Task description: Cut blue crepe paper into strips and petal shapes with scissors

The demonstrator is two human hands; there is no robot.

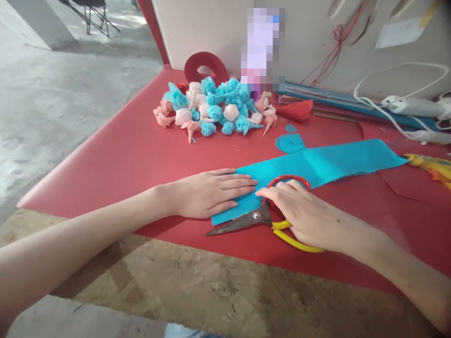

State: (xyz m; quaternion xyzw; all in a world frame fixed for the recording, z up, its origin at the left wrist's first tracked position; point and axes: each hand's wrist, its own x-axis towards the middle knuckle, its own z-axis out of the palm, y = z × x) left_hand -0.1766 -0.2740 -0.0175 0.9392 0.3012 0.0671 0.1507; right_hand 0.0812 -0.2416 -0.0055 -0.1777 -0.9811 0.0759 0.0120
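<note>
A long strip of blue crepe paper (278, 164) lies across the red-covered table. My left hand (214, 192) rests flat on the strip's left end, fingers stretched out and side by side. In my right hand (303, 211) is a pair of scissors (257, 216) with one red handle and one yellow handle. Their dark blades look closed and point left along the strip's near edge, just below my left hand. Small cut pieces of blue paper (291, 142) lie beyond the strip's far edge.
A heap of blue, white and pink paper flowers (214, 110) sits at the back, before a red ring-shaped roll (206, 68). A white power strip (416, 107) with cables is at the back right. Something yellow and orange (431, 169) touches the paper's right end.
</note>
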